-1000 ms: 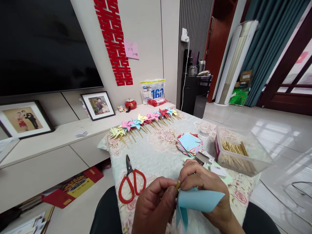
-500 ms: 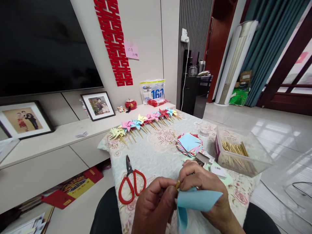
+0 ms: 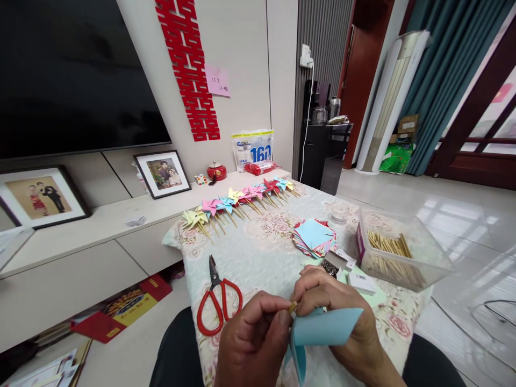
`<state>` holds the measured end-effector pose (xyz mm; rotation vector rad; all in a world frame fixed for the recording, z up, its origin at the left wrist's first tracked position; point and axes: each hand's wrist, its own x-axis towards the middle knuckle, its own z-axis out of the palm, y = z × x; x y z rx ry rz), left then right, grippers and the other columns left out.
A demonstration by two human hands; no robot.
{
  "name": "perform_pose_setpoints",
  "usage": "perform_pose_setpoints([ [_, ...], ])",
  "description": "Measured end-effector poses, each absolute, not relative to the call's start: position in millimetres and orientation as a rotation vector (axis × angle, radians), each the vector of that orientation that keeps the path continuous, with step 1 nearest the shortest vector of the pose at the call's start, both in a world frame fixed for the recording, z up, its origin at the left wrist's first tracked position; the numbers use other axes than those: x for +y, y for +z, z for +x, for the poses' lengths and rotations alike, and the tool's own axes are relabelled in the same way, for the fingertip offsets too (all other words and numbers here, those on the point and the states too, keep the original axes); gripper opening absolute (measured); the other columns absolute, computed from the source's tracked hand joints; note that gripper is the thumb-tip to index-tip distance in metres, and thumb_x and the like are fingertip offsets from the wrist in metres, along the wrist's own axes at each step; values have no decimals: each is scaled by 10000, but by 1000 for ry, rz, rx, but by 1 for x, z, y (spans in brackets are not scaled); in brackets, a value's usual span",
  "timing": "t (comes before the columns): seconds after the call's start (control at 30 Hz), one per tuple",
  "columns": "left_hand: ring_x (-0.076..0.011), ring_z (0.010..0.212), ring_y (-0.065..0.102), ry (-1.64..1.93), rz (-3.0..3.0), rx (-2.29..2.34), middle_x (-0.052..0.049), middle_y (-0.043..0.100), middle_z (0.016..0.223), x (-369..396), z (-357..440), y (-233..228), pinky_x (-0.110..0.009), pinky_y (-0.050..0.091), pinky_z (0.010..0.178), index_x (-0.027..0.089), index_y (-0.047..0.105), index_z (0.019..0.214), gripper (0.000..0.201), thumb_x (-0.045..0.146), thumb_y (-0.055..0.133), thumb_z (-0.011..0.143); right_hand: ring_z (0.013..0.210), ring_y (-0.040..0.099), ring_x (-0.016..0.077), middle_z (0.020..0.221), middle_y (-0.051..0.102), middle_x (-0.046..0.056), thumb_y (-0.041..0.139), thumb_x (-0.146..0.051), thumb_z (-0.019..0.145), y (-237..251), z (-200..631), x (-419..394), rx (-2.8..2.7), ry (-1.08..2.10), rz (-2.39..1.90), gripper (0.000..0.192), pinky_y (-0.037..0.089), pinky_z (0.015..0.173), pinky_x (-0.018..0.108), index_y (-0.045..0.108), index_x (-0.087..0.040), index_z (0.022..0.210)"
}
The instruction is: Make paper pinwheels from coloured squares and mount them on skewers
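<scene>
My left hand (image 3: 258,333) pinches a thin wooden stick (image 3: 292,307) near its end, close above the table's front edge. Against it, my right hand (image 3: 338,317) grips a light blue paper pinwheel (image 3: 328,327), whose blades curl out below the fingers. The fingertips of both hands meet at the stick's end; the spot where paper and stick join is hidden. Left of my hands lie red-handled scissors (image 3: 217,301), blades pointing away. Beyond my right hand sits a small open box of dark pins (image 3: 330,267).
A row of finished pinwheels (image 3: 242,199) lies at the back of the table. A stack of cut paper squares (image 3: 314,236) is mid-table. On the right stands a clear plastic bin (image 3: 429,266) of sticks, with a small white box (image 3: 362,283) before it.
Both hands shift slightly, and the blue pinwheel turns a little, its blades moving left. Both hands keep their hold.
</scene>
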<state>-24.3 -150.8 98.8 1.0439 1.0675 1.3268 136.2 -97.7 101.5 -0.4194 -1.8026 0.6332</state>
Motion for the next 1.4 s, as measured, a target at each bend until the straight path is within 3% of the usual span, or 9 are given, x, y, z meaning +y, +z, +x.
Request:
perform_pose_setpoints([
  [0.17,-112,607,489,1358,959,1077,-14,605,653,-154,-19,104,-200,409,567,177,753,791,283,457,781,759,735,629,138,820,666,7,579,-148,957,102,135,-98,-1794,629,-419,137,467,905,369,633,-208,847],
  [0.63,-100,559,471,1316,753,1069,-6,590,597,-153,-14,110,-211,398,549,166,742,743,383,518,852,641,731,623,143,815,662,8,607,-147,943,102,135,-97,-1790,695,-416,144,483,817,347,639,-213,820],
  [1.0,-107,581,489,1294,875,1010,-28,636,643,-151,-21,100,-216,399,556,162,740,799,345,497,796,732,725,632,158,803,676,24,607,-158,946,103,133,-98,-1783,680,-414,147,496,745,342,649,-214,817],
  [1.4,-90,580,439,1373,820,1043,7,572,617,-157,-13,110,-200,360,551,164,733,744,328,474,830,699,697,637,154,777,681,16,615,-194,950,103,133,-99,-1782,684,-418,158,498,842,378,643,-208,795],
])
